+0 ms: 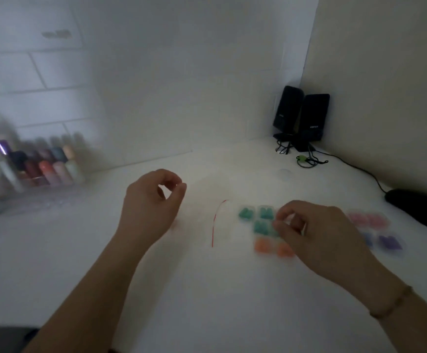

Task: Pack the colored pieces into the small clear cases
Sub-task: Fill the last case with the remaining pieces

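Small clear cases lie on the white desk, each with colored pieces inside. Teal cases sit in the middle, orange cases in front of them, pink cases and purple cases to the right. My right hand hovers over the teal group with fingertips pinched at a teal case; motion blur hides whether it grips it. My left hand floats above the desk to the left, thumb and forefinger curled together, nothing visible in it.
A thin red strip edges a clear bag lying between my hands. An organizer of bottles stands at the left. Two black speakers fill the back corner, and a black mouse with its cable lies at right.
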Demonstrator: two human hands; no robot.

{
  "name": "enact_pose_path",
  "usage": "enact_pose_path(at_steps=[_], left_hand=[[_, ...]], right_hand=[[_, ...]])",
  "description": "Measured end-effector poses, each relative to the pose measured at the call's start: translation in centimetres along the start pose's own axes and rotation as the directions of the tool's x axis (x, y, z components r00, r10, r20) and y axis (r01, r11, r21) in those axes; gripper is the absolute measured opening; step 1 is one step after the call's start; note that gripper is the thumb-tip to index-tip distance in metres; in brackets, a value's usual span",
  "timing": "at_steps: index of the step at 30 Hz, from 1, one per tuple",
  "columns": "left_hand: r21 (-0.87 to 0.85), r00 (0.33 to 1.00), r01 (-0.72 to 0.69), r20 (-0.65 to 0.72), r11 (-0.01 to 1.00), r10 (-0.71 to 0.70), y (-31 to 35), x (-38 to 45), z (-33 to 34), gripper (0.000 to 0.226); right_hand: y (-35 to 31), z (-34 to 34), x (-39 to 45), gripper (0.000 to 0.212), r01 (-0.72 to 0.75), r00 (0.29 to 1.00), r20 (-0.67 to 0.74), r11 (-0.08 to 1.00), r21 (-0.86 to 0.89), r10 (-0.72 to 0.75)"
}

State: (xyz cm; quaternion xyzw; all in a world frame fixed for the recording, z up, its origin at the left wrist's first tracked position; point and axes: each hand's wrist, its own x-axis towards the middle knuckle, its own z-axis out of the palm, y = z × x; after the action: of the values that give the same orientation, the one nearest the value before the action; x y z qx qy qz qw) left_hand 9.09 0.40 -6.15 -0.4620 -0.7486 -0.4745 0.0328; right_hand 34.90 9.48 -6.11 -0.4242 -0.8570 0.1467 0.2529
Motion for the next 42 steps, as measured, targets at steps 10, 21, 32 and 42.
enact_pose_path(at_steps=[10, 21, 32, 42], left_hand=[[-0.007, 0.996, -0.086, 0.001, 0.996, 0.086, -1.9, 0.2, 2.6, 0.01], [-0.357, 0.999, -0.039, -0.021, 0.933, 0.034, -2.3, -0.5, 2.1, 0.023], [-0.72, 0.789, 0.582, 0.613, 0.378, -0.046, -0.7, -0.2, 0.7, 0.066], [-0.791, 0.79, 0.596, 0.609, 0.139, 0.074, -1.6, -0.1, 0.7, 0.046]], right_hand=[[6.3, 3.7, 11.8, 0.054, -0.211, 0.969, 0.079, 0.949, -0.233, 0.235], [4.3, 6.6, 15.4, 0.03, -0.108, 0.994, -0.049, 0.944, -0.313, 0.098], [-9.5, 3.9, 8.1, 0.007, 0.474, 0.857, -0.074, 0.726, 0.498, -0.509], [-9.8, 5.1, 7.7, 0.019, 0.599, 0.796, -0.185, 0.703, 0.384, -0.577]])
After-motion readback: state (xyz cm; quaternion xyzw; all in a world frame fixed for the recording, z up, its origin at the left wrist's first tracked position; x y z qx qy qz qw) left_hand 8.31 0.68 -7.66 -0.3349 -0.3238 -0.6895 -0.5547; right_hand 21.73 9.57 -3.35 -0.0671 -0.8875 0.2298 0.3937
